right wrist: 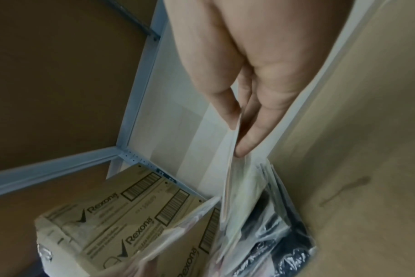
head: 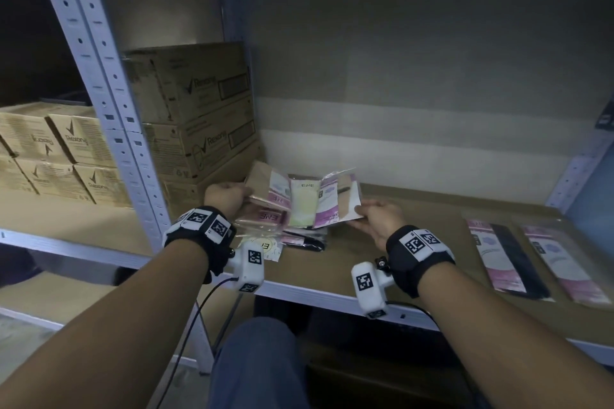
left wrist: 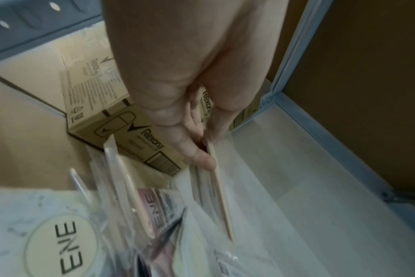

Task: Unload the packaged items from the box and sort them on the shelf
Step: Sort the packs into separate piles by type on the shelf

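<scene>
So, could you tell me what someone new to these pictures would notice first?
Probably the fan of clear-wrapped packets held up over the shelf, the left hand gripping one end and the right hand pinching the other. More packets lie in a pile beneath them, and two pink-and-black packets lie flat at the right. Rexona cartons stand stacked at the left.

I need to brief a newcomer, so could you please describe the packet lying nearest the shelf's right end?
On the brown shelf board, look right, away from the stacked Rexona cartons. Two flat clear packets lie side by side; the rightmost packet is mostly pink and white, while its neighbour shows a wide black strip.
</scene>
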Motion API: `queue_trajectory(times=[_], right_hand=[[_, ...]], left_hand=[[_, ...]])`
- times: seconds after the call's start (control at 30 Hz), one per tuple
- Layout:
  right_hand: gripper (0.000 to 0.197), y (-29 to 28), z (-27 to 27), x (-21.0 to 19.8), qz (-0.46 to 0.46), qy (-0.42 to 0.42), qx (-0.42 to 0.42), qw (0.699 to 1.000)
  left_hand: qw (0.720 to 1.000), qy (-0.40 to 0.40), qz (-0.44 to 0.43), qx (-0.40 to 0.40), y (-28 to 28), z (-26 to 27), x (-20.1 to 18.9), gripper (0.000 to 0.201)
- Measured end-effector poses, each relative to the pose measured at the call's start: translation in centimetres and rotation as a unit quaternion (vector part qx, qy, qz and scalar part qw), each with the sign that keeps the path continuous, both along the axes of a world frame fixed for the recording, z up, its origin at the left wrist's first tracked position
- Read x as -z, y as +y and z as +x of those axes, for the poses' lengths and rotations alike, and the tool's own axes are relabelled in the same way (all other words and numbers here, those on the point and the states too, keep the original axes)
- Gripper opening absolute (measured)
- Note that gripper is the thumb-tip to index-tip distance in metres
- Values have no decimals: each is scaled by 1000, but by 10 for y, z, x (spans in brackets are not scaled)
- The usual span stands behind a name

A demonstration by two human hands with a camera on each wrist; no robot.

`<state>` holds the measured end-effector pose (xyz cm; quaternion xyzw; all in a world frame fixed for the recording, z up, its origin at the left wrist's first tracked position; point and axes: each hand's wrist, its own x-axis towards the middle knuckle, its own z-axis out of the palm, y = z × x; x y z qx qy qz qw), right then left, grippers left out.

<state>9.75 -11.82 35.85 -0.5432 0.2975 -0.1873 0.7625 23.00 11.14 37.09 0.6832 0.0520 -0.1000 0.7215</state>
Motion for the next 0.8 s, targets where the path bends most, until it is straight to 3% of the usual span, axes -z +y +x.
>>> queue_trajectory(times=[0.1, 0.23, 0.33, 0.4, 0.57, 0.8], right_hand=[[16, -11, -12, -4, -4, -15, 13, 1000], [17, -30, -31, -7, -20, -23, 32, 999], [15, -45, -51, -9, -22, -36, 43, 998], [16, -57, -66, -9, -28, -34, 54, 998], [17, -89, -99, -5, -29, -27, 78, 996], [29, -126, -143, -3, -36, -26, 124, 991]], left_hand=[[999, -4, -50, 12, -12, -10, -3, 16], [996, -1, -86, 32, -31, -26, -5, 8], [992, 5, -114, 51, -51, -40, -4, 20], [989, 11, -135, 68, -67, -53, -3, 17], [985, 12, -128, 119, -105, -79, 4, 9], [976, 36, -141, 162, -151, -110, 14, 24]])
